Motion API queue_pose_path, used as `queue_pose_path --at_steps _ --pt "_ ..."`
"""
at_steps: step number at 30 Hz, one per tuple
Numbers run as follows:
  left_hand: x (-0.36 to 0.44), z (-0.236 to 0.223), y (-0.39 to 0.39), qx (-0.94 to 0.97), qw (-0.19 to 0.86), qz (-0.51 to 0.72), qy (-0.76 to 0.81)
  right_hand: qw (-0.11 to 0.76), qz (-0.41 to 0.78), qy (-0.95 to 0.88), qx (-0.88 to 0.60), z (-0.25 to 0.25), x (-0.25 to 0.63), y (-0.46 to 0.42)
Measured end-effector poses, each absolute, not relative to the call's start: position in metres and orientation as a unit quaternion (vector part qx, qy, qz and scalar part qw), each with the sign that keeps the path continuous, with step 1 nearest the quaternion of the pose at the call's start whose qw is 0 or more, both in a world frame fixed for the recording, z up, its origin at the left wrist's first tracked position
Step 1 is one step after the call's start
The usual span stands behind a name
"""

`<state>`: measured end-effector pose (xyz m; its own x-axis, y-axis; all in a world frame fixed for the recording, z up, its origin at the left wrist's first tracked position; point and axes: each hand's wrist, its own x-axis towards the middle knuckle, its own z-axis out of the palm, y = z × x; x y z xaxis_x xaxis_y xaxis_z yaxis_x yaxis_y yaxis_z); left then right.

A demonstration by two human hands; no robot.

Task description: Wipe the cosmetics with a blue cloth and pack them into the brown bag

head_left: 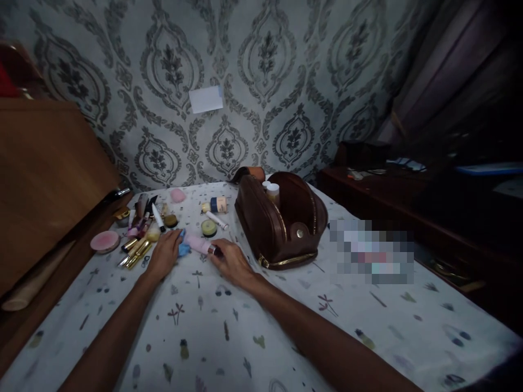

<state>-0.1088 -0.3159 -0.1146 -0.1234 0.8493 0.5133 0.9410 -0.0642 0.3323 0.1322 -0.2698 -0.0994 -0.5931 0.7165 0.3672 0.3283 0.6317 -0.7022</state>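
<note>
Left hand: reaches in from the lower left; the hand lies low over the white printed cloth, its fingertips at a crumpled blue piece. How firmly the fingers close on it, I cannot tell.
Right hand: narrow, the hand holding the capped end of the pink bottle between thumb and fingers.
Pink bottle: lies between the two hands, just above the cloth or on it, dark-and-silver cap toward the right hand, other end touching the blue piece.
Brown bag: right of the right hand, the bag stands unzipped and gaping, with white-capped containers upright inside.
Beyond the hands: a yellowish-green round jar, a slim white tube and a navy-and-beige bottle lie near one another, left of the bag.
Left cluster: gold tubes side by side, a pink round compact at the outer edge, a white tube with a black cap among mixed cosmetics; a pink sponge sits farther back.
Wall: grey damask wallpaper carrying a small white paper.
Right side: a pixelated patch hides something on the cloth.
</note>
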Motion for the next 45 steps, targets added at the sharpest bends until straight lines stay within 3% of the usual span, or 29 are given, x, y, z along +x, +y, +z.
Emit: queue_pose_path --at_steps 10,16,23,29,38,45 --pt "-0.074 -0.088 -0.336 -0.648 0.145 -0.386 -0.641 0.427 0.405 -0.777 -0.224 -0.11 0.131 -0.265" --pt "-0.037 -0.085 -0.339 -0.777 0.19 -0.273 -0.534 0.437 0.442 -0.761 -0.188 -0.11 0.128 -0.268" --pt "-0.078 -0.082 -0.333 -0.715 0.19 -0.217 -0.637 0.422 0.442 -0.77 -0.184 -0.11 0.128 -0.269" --pt "-0.096 -0.089 -0.331 -0.682 0.164 -0.256 -0.664 0.418 0.488 -0.732 -0.228 -0.117 0.125 -0.266" --pt "-0.101 -0.094 -0.326 -0.633 0.114 -0.332 -0.69 0.332 0.64 -0.646 -0.25 -0.111 0.124 -0.267" --pt "-0.102 -0.077 -0.334 -0.578 0.126 -0.371 -0.716 0.355 0.657 -0.618 -0.246 -0.109 0.122 -0.266"
